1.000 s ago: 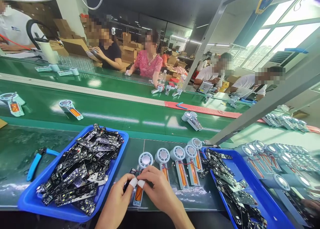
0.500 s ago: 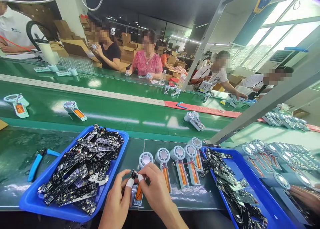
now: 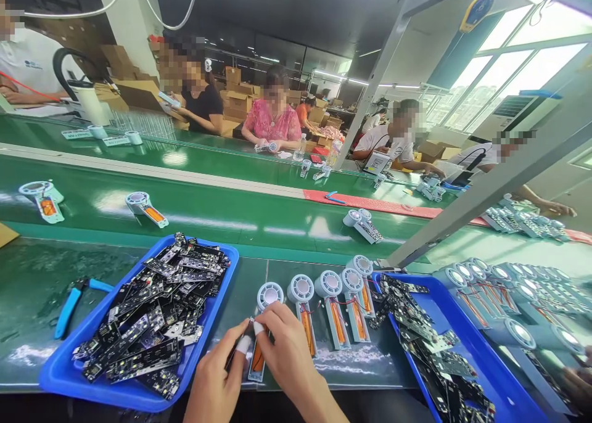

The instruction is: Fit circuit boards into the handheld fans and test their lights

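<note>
My left hand [image 3: 216, 373] is closed in a pinch on a small black circuit board, now mostly hidden by the fingers. Its thumb wears a white finger cot [image 3: 243, 344]. My right hand [image 3: 287, 343] meets it at the fingertips, pinched at the board's end. Whatever lies between the right fingertips is too small to make out. Directly beneath both hands lies a light-blue handheld fan [image 3: 270, 295], its handle open with an orange battery [image 3: 257, 360] inside. Another open fan [image 3: 301, 287] lies just right of it, with several more beyond, thin wires showing.
A blue tray [image 3: 222, 299] heaped with circuit boards stands left, beside blue-handled cutters [image 3: 69, 312]. Another blue tray [image 3: 485, 343] with boards is at right, near rows of fans [image 3: 509, 290]. Behind runs a green conveyor [image 3: 231, 219] carrying fans. Co-workers sit across; a slanted metal post [image 3: 444, 213] rises right.
My left fingers have closed further over the board, hiding its end, and my fingertips have drawn together. The camera view has shifted slightly. Across the belt, co-workers' hands have moved.
</note>
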The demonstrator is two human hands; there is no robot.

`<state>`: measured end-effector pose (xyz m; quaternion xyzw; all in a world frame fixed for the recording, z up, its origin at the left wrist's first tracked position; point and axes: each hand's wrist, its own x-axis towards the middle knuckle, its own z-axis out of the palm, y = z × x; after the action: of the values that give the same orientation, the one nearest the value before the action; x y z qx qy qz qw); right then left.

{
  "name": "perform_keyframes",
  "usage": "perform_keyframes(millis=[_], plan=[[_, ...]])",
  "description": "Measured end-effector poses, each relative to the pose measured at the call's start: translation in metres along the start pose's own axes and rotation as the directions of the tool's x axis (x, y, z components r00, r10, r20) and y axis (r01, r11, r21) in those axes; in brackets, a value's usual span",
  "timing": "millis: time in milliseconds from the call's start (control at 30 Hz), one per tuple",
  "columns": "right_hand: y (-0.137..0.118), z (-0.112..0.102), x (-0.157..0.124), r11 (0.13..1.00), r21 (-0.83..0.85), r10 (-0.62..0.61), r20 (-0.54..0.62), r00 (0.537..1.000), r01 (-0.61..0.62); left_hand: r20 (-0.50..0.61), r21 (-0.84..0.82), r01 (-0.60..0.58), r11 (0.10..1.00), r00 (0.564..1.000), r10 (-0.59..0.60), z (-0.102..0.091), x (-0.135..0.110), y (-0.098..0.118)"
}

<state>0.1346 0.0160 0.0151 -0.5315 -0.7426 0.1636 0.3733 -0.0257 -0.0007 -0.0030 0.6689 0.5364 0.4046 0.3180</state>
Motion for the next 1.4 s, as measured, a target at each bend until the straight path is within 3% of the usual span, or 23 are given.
perform_keyframes(millis=[167, 267, 400, 500, 633, 800, 933, 1033, 1233, 1333, 1400], plan=[[0.0, -0.013, 0.009, 0.975, 0.187, 0.096, 0.141, 0.985, -0.122, 0.259, -0.145, 0.225, 0.963, 0.948, -0.182, -0.014, 0.01, -0.004], [0.001, -0.022, 0.015, 0.959, 0.235, 0.108, 0.208, 0.972, -0.157, 0.32, -0.204, 0.262, 0.943, 0.928, -0.189, -0.018, 0.015, -0.008], [0.005, -0.029, 0.021, 0.959, 0.263, 0.032, 0.263, 0.964, -0.103, 0.362, -0.283, 0.28, 0.917, 0.917, -0.168, -0.02, 0.017, -0.015], [0.007, -0.025, 0.022, 0.964, 0.257, 0.003, 0.261, 0.965, -0.073, 0.362, -0.273, 0.271, 0.923, 0.918, -0.162, -0.02, 0.018, -0.016], [0.006, -0.022, 0.018, 0.967, 0.23, 0.06, 0.217, 0.974, -0.111, 0.366, -0.247, 0.269, 0.931, 0.915, -0.168, -0.02, 0.018, -0.012], [0.006, -0.049, 0.006, 0.953, 0.277, 0.06, 0.213, 0.975, -0.119, 0.375, -0.13, 0.291, 0.948, 0.899, -0.225, -0.023, 0.014, -0.01], [0.009, -0.07, -0.009, 0.999, 0.04, -0.006, 0.302, 0.953, -0.006, 0.4, -0.071, 0.253, 0.965, 0.893, -0.205, -0.025, 0.011, -0.012], [0.011, -0.071, -0.016, 0.995, -0.077, -0.031, 0.392, 0.92, 0.067, 0.364, -0.052, 0.229, 0.972, 0.911, -0.195, -0.022, 0.012, -0.012], [0.016, -0.062, -0.011, 0.952, -0.199, -0.119, 0.461, 0.88, 0.233, 0.234, -0.015, 0.139, 0.99, 0.963, -0.132, -0.019, 0.012, -0.006], [0.02, -0.06, -0.007, 0.955, -0.16, -0.152, 0.459, 0.876, 0.249, 0.169, 0.02, 0.088, 0.996, 0.981, -0.09, -0.019, 0.014, -0.005], [0.022, -0.059, -0.004, 0.98, -0.048, -0.158, 0.409, 0.899, 0.194, 0.144, 0.05, 0.051, 0.997, 0.988, -0.057, -0.019, 0.015, -0.004]])
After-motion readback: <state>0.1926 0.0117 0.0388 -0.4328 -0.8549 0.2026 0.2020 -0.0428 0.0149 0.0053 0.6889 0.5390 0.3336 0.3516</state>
